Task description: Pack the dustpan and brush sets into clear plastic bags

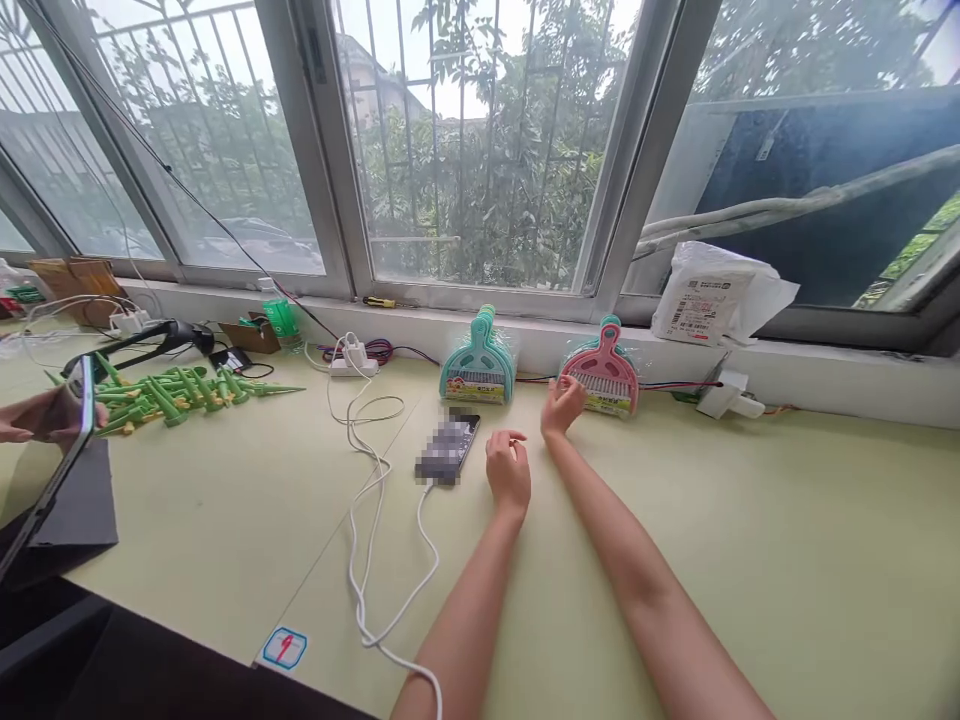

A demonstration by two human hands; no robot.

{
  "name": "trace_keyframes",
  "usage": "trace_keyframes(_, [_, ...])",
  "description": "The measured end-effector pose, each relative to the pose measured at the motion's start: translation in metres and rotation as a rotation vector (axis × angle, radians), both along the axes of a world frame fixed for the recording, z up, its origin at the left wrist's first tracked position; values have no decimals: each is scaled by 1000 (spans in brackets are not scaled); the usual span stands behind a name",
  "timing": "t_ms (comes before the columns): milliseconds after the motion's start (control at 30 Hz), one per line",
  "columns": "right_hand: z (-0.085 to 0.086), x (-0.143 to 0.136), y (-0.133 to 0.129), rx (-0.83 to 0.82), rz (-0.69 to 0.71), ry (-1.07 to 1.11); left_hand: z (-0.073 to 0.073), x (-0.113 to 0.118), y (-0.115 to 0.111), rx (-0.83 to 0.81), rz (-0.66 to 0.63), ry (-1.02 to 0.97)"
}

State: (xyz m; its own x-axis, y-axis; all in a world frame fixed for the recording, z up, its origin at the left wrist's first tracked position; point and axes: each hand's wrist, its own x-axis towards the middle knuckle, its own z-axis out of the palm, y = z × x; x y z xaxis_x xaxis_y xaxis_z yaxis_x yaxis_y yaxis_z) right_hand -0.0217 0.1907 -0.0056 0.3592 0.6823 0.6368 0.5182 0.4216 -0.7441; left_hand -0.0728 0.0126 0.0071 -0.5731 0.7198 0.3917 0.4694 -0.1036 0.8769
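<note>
My left hand rests on the pale green table, just right of a dark phone with a white cable plugged in. Its fingers curl loosely, and whether they hold anything is hidden. My right hand is farther forward, at the left edge of a packaged pink dustpan and brush set; its fingers are bent and partly overlap the set. A similar teal set leans against the low wall under the window, beyond the phone.
Green plastic pieces lie in a pile at the left, near a green bottle and a power strip. A person's hand is behind a tilted screen. A white package sits on the sill.
</note>
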Motion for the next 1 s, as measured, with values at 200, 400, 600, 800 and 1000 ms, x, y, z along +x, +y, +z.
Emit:
trace_keyframes(200, [-14, 117, 44, -237, -381, 59, -4, 8, -1, 35, -156, 132])
trace_keyframes(400, [-29, 141, 69, -415, -330, 137, -6, 7, 0, 8, -191, 148])
trace_keyframes(600, [-23, 139, 48, -197, -280, 247, -11, 7, 4, 8, -219, 133])
trace_keyframes(800, [-19, 144, -18, -110, -11, 178, -10, 5, 7, -20, -172, 48])
trace_keyframes(1000, [-32, 190, -103, -273, 391, 337, -18, 7, 14, -80, -422, -27])
